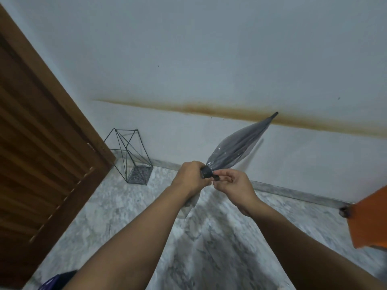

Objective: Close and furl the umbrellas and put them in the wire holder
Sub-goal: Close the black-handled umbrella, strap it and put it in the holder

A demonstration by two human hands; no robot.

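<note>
A closed grey, translucent umbrella [238, 146] points up and to the right, its black tip near the wall's brown stain. My left hand [191, 177] grips the umbrella at its gathered lower end. My right hand [231, 183] pinches the black strap [215, 177] that wraps round the gathered canopy. The black wire holder [130, 156] stands empty on the floor in the corner, to the left of my hands. Part of an orange umbrella [368, 220] shows at the right edge.
A brown wooden louvred door [37, 155] fills the left side. The white wall [209, 59] runs behind, with a grey skirting. The floor [117, 210] is grey marble. A dark blue object [58, 281] lies at the bottom left.
</note>
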